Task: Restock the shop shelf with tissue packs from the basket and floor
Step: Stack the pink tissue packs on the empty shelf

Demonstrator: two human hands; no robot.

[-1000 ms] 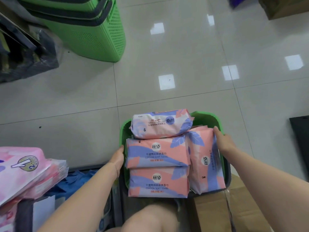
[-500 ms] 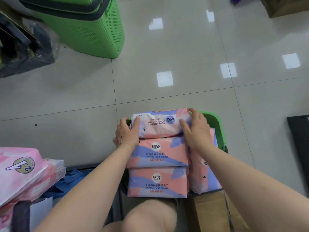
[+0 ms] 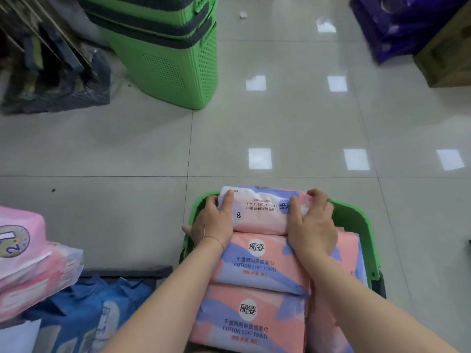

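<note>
Tissue pack (image 3: 260, 212) atop basket (image 3: 356, 220) — left hand (image 3: 212, 221), right hand (image 3: 312, 225), fingers curled round its ends

We find a green basket (image 3: 356, 220) at the near middle of the scene, filled with soft packs printed in pink, lilac and white. Three lie flat in a row running away from us. The near pack (image 3: 247, 319) and the middle pack (image 3: 257, 263) show their labels upright. The far pack (image 3: 260, 212) rests partly on the middle one, its print upside down and a handwritten 8 on it. The left hand (image 3: 214, 220) grips its left end, the right hand (image 3: 311, 225) its right end. A fourth pack (image 3: 349, 253) stands on edge against the basket's right wall.
</note>
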